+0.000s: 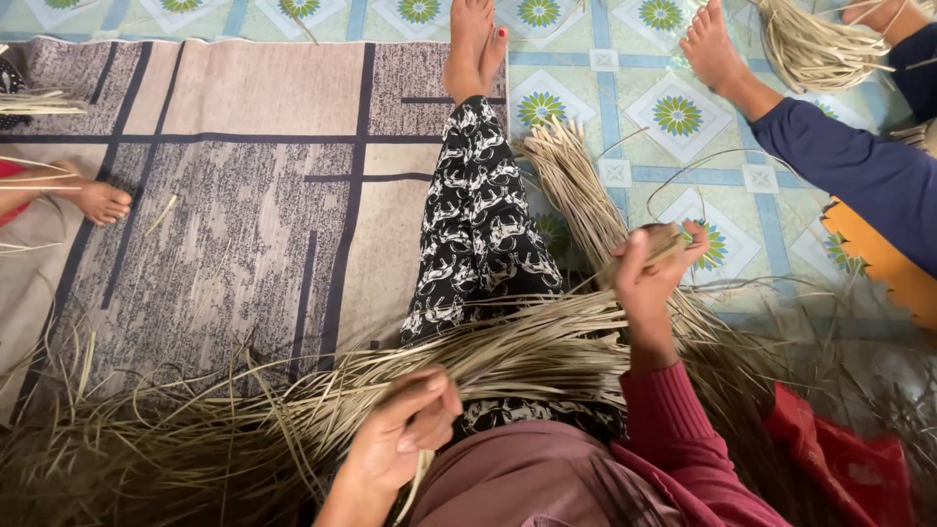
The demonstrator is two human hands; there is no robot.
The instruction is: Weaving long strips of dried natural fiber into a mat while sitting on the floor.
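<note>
I close left hand [405, 429] on dried strips [517, 351] to steady them | right hand [652, 268] pinches the ends, gathering a bundle.

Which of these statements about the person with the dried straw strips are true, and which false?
1. The left hand closes around a bundle of pale dried straw strips lying across the lap. True.
2. The right hand rests flat on the floor. False: it is raised, its grip pinching strips.
3. The person wears black trousers with a white pattern. True.
4. The grey and beige patterned rug covers the whole floor. False: blue and white floor tiles with green flower motifs show on the right.
5. Another person's dark blue sleeve shows at upper right. True.
</note>
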